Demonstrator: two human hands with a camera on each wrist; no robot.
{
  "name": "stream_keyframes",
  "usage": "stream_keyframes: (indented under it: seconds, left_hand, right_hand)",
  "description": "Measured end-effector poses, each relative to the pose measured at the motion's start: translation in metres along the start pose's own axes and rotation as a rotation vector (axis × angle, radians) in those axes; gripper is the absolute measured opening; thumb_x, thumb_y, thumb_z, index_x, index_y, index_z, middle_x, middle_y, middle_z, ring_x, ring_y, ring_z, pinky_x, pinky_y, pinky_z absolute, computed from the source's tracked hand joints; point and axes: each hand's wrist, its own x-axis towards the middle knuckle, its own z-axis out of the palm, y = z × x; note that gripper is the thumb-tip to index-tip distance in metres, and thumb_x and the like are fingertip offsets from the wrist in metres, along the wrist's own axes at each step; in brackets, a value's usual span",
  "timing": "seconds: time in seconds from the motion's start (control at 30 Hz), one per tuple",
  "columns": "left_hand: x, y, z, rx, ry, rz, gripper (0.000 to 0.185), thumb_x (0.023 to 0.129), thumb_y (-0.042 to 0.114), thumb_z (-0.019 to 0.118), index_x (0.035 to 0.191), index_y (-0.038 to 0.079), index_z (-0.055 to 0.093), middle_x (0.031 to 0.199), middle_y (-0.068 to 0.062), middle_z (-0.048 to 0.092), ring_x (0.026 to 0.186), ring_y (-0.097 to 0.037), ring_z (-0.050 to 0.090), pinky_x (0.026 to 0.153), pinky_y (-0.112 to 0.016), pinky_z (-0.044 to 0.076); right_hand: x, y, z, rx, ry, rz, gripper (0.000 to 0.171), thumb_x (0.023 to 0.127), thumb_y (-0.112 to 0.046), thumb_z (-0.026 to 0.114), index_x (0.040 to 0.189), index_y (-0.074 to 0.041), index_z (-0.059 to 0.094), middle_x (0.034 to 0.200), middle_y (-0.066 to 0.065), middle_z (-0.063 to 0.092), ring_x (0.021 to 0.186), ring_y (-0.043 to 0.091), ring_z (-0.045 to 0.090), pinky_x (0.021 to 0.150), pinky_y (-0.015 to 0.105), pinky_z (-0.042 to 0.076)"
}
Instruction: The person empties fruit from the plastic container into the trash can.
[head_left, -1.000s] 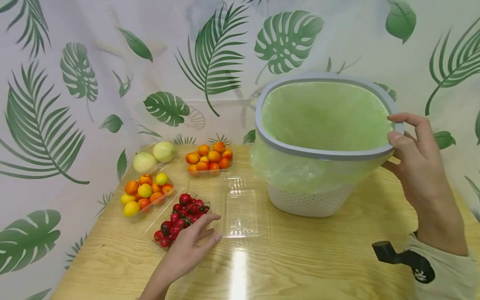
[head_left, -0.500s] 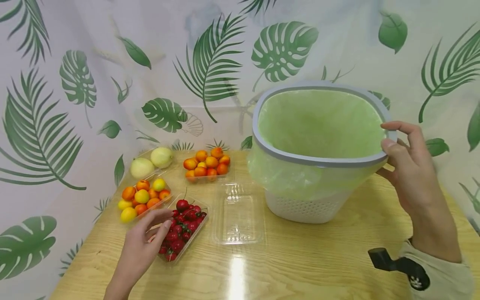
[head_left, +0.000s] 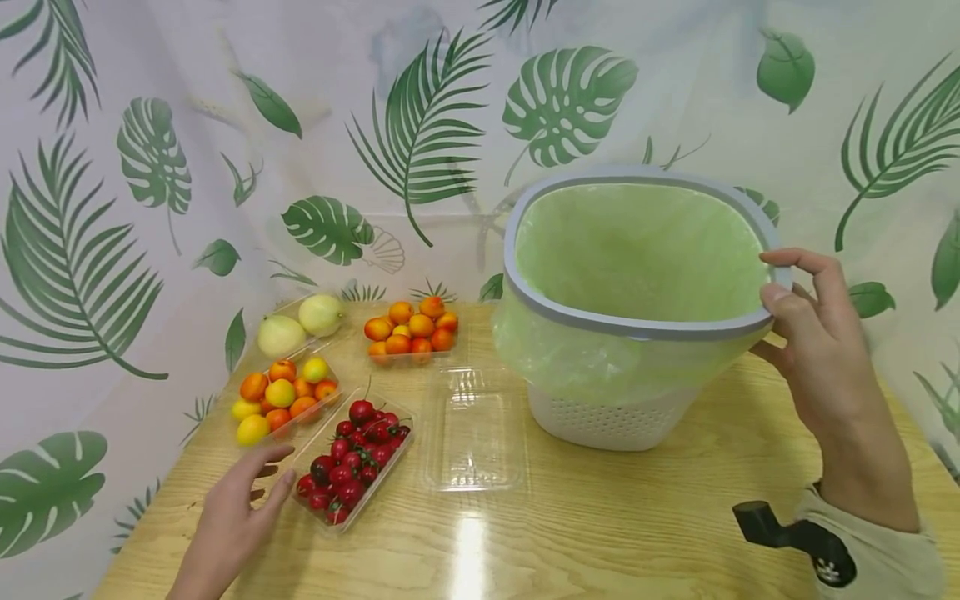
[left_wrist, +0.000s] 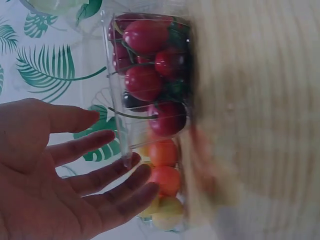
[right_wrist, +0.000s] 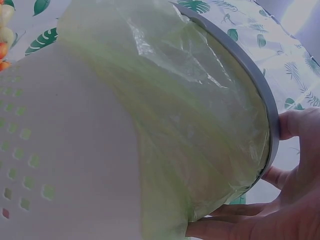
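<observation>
My left hand (head_left: pixel 228 512) is beside the left edge of a clear plastic box of cherries (head_left: pixel 348 467), its fingers relaxed and parted with nothing in them. In the left wrist view the fingertips come right at the wall of the cherry box (left_wrist: pixel 125 145). On the right, a white perforated trash bin (head_left: pixel 607 423) wears a green plastic bag (head_left: pixel 645 250) folded over its outside, with a grey rim ring (head_left: pixel 637 325) on top. My right hand (head_left: pixel 832 350) grips that ring at its right end, thumb and forefinger over the edge, other fingers underneath against the bag.
An unfilled clear plastic box (head_left: pixel 476 433) lies between the cherries and the bin. Behind are a box of orange fruits (head_left: pixel 411 329), a box of mixed orange and yellow fruits (head_left: pixel 279 396) and two pale green melons (head_left: pixel 281 336). A leaf-patterned curtain (head_left: pixel 420 125) hangs behind the wooden table (head_left: pixel 600 525).
My left hand has moved left, from over the cherries' right side to beyond the box's left edge. The cherry box has turned slightly. My right hand keeps its grip on the rim.
</observation>
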Motion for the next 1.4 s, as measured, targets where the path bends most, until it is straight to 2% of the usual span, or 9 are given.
stream_keyframes:
  seconds: [0.13,0.2,0.37,0.57,0.67,0.9,1.13,1.23,1.4]
  left_hand:
    - [0.001,-0.009,0.004,-0.09,-0.124,-0.103,0.034,0.102,0.013,0.065,0.134,0.003,0.06,0.134,-0.023,0.062,0.115,-0.043,0.064,0.085,-0.051,0.06]
    - [0.002,-0.014,0.007,-0.131,-0.151,-0.119,0.031,0.102,0.012,0.065,0.132,0.003,0.062,0.133,-0.022,0.063,0.115,-0.041,0.065,0.087,-0.048,0.06]
    - [0.007,-0.019,0.011,-0.202,-0.152,-0.102,0.027,0.101,0.002,0.061,0.127,-0.001,0.065,0.128,-0.022,0.067,0.116,-0.039,0.067,0.094,-0.043,0.057]
    - [0.012,-0.022,0.012,-0.401,-0.185,-0.184,0.036,0.099,-0.009,0.052,0.134,-0.008,0.06,0.13,-0.029,0.064,0.09,-0.018,0.071,0.076,-0.028,0.06]
    - [0.011,-0.021,0.011,-0.478,-0.186,-0.239,0.038,0.101,-0.009,0.05,0.138,-0.009,0.057,0.135,-0.03,0.06,0.079,-0.014,0.069,0.072,-0.028,0.06]
    - [0.006,-0.014,0.01,-0.558,-0.162,-0.381,0.042,0.102,-0.004,0.052,0.144,-0.003,0.053,0.148,-0.024,0.049,0.097,-0.012,0.069,0.079,-0.034,0.062]
    - [0.005,-0.01,0.007,-0.622,-0.128,-0.413,0.046,0.103,-0.002,0.05,0.149,0.001,0.048,0.147,-0.022,0.042,0.111,-0.021,0.061,0.081,-0.034,0.061]
    - [0.005,-0.007,0.005,-0.635,-0.135,-0.4,0.048,0.104,0.001,0.05,0.152,0.004,0.045,0.149,-0.023,0.039,0.11,-0.024,0.062,0.083,-0.033,0.06]
    - [0.006,-0.003,0.004,-0.686,-0.16,-0.354,0.05,0.106,0.008,0.051,0.155,0.007,0.04,0.152,-0.024,0.042,0.106,-0.011,0.065,0.088,-0.03,0.059]
  right_hand:
    - [0.0,0.001,0.0,0.027,0.001,0.004,0.036,0.108,-0.013,0.046,0.144,-0.015,0.043,0.128,0.014,0.052,0.109,0.023,0.06,0.078,0.023,0.054]
    - [-0.001,0.001,0.001,0.03,0.001,0.01,0.036,0.108,-0.014,0.046,0.144,-0.016,0.043,0.129,0.014,0.051,0.109,0.023,0.06,0.078,0.023,0.054]
    - [-0.002,0.0,0.001,-0.003,0.004,0.018,0.036,0.109,-0.016,0.046,0.145,-0.017,0.042,0.13,0.014,0.05,0.112,0.023,0.058,0.079,0.021,0.054]
    - [0.0,-0.001,0.001,-0.013,0.006,0.022,0.037,0.108,-0.017,0.046,0.145,-0.018,0.042,0.128,0.015,0.048,0.114,0.025,0.056,0.079,0.022,0.053]
    - [0.001,0.0,0.003,-0.025,0.007,0.032,0.037,0.108,-0.017,0.047,0.145,-0.018,0.042,0.132,0.015,0.046,0.115,0.026,0.055,0.079,0.021,0.052]
    - [0.001,-0.001,0.004,-0.029,0.007,0.037,0.037,0.108,-0.018,0.047,0.144,-0.018,0.043,0.138,0.015,0.044,0.115,0.025,0.056,0.078,0.021,0.053]
    - [-0.001,-0.002,0.004,-0.044,0.004,0.04,0.038,0.108,-0.019,0.046,0.146,-0.019,0.042,0.139,0.014,0.044,0.116,0.025,0.055,0.078,0.021,0.052]
    - [-0.002,-0.002,0.003,-0.046,0.001,0.038,0.038,0.108,-0.019,0.046,0.146,-0.019,0.041,0.139,0.013,0.045,0.117,0.025,0.055,0.078,0.021,0.052]
    - [-0.003,-0.002,0.002,-0.036,-0.007,0.024,0.038,0.109,-0.018,0.045,0.146,-0.019,0.041,0.137,0.013,0.046,0.116,0.025,0.056,0.079,0.022,0.052]
